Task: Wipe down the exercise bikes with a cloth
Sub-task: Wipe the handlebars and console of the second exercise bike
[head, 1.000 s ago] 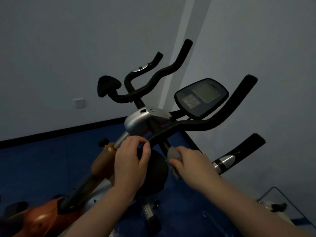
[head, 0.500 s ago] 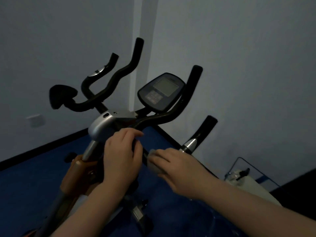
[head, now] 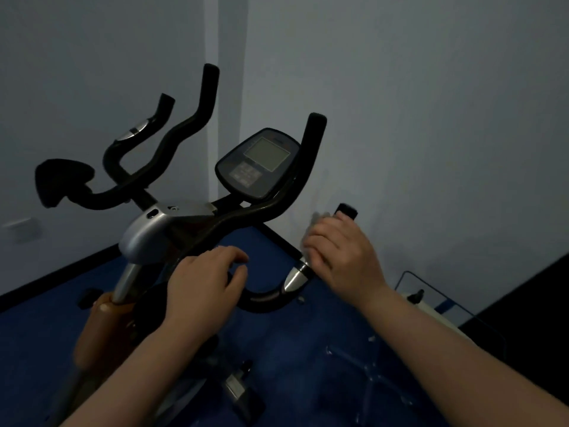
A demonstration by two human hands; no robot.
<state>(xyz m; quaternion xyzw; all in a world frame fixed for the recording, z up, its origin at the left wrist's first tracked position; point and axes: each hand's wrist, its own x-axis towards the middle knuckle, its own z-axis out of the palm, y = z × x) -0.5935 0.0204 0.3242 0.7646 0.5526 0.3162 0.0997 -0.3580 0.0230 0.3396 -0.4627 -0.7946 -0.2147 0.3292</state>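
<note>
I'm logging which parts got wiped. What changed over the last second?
The right hand carried the grey cloth from the centre of the handlebar, by the stem, outward and up onto the right side grip, which it now wraps. The left hand stayed near the handlebar centre, fingers curled. The console is untouched.
</note>
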